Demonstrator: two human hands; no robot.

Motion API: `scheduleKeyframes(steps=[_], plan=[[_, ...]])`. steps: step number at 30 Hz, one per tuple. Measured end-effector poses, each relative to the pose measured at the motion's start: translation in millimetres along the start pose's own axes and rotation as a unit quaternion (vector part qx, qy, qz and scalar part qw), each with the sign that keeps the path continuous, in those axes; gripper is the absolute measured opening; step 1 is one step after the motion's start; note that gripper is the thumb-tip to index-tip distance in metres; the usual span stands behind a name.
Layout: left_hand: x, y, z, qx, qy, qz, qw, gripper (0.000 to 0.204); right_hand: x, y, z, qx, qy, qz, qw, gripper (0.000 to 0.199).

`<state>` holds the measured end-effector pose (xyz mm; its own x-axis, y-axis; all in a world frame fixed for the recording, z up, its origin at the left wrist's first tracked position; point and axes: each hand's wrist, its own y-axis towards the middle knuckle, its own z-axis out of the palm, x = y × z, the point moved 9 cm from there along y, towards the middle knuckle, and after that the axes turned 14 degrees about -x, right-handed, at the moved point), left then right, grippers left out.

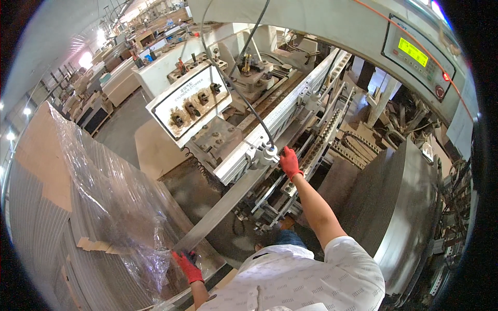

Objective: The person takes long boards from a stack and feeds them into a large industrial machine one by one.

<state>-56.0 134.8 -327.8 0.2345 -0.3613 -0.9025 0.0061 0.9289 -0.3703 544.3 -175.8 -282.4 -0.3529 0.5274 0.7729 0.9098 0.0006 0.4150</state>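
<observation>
A long, narrow grey board (223, 211) slants from the lower left up to the machine and runs beside its silver rail (282, 115). At the board's near end is my left hand (188, 267) in a red glove with dark fingertips, its fingers closed on that end. My right hand (291, 164), also red-gloved, is closed at the board's right edge, beside the round metal fitting (263, 156) with a black hose on the rail. Its fingertips are partly hidden, but it appears to grip the board's edge.
Left stands a stack of boards (41, 207) under clear plastic film (104, 192). Another tall stack of grey boards (410, 192) is on the right. A white switch box (189, 106) juts over the machine; a control panel (419, 54) with a lit screen sits upper right.
</observation>
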Motion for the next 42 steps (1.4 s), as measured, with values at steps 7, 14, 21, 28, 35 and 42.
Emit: scheduleKeyframes(steps=[7,14,21,28,35,42], plan=[[2.2,9.8,-9.8,-0.023,0.061,0.064,0.996,0.058,-6.1,1.3,6.3,0.011,-0.004,-0.001,1.000,0.041],[-8.5,13.2,-8.6,-0.015,0.081,0.156,0.984,0.067,-2.1,-3.1,-4.0,0.023,0.127,0.028,0.991,0.038],[-63.8,-43.2,68.2,0.043,0.621,0.468,0.626,0.085,43.2,-76.8,-72.3,-0.014,-0.066,-0.065,0.996,0.024],[-55.2,-34.6,117.9,0.056,0.729,0.404,0.550,0.066,42.5,-72.7,-68.5,0.021,-0.065,-0.039,0.997,0.025],[-43.2,-26.4,118.1,0.064,0.686,0.497,0.527,0.065,25.2,-76.5,-59.7,-0.022,-0.003,-0.123,0.992,0.016],[-41.3,-23.2,118.3,0.047,0.752,0.425,0.502,0.058,27.0,-75.8,-52.4,0.023,-0.046,-0.102,0.993,0.025]])
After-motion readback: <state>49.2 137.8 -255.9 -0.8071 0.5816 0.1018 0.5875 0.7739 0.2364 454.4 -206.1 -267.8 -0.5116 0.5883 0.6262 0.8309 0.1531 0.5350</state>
